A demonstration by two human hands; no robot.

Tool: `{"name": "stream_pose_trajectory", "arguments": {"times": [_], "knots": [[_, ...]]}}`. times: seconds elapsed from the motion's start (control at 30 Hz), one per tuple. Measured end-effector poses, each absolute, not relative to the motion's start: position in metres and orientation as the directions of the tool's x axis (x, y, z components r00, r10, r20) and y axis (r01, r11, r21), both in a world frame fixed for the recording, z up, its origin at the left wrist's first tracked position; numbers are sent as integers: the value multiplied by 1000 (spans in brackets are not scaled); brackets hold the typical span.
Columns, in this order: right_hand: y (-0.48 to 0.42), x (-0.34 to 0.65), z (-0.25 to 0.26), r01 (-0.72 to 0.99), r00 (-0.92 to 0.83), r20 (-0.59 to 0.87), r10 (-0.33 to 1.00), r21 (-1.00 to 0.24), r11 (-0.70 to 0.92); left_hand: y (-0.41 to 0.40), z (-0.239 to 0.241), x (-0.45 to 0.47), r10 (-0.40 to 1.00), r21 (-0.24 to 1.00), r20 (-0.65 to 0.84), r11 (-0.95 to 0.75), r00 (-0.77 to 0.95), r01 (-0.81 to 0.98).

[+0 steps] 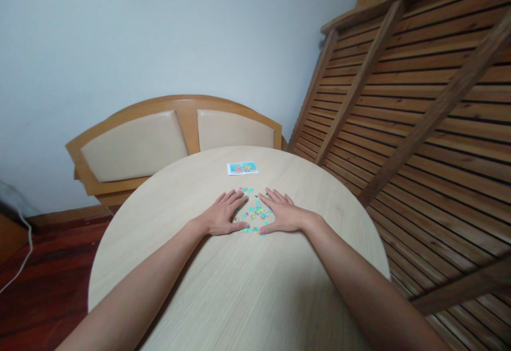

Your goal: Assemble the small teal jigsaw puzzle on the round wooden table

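Small jigsaw puzzle pieces (260,211), mostly turquoise with some yellow and pink, lie in a loose heap on the round table. At the heap's left edge rests my left hand (224,214), palm down with thumb and fingers spread. My right hand (281,212) lies on the other side in the same way, its fingers apart. Both hands touch or partly cover pieces, so some are hidden. Beyond the heap is a picture card (242,168) with a turquoise scene and pink and yellow cartoon figures.
The pale wooden round table (223,292) fills the middle. Behind it stands a wooden headboard (187,109) with cream panels, against a white wall. Slatted wooden panels (383,127) lean at the right. A white cable (30,239) hangs over the dark red floor at the left.
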State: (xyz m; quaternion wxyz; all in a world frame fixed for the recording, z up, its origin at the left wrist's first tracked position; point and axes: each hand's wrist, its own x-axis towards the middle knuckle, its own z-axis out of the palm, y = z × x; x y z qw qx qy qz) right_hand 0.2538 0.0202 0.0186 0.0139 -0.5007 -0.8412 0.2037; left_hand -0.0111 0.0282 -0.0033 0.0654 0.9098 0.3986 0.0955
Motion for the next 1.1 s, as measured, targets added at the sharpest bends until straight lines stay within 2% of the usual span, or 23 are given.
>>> {"name": "stream_pose_trajectory", "arguments": {"times": [0.17,0.3,0.67,0.9,1.1], "knots": [[16,247,17,774,-569,-91,817,-394,496,28,1,-9,719,184,130,-694,683,696],[9,234,14,772,-575,-66,816,-375,513,35,-2,-17,704,178,121,-709,700,682],[17,244,8,847,-475,-98,874,-320,424,33,3,-16,704,190,64,-704,707,684],[15,242,8,839,-511,-198,836,-327,436,36,-7,-10,753,215,113,-655,648,724],[15,227,-2,815,-520,-81,850,-343,466,39,-10,-11,800,286,203,-600,564,748]]}}
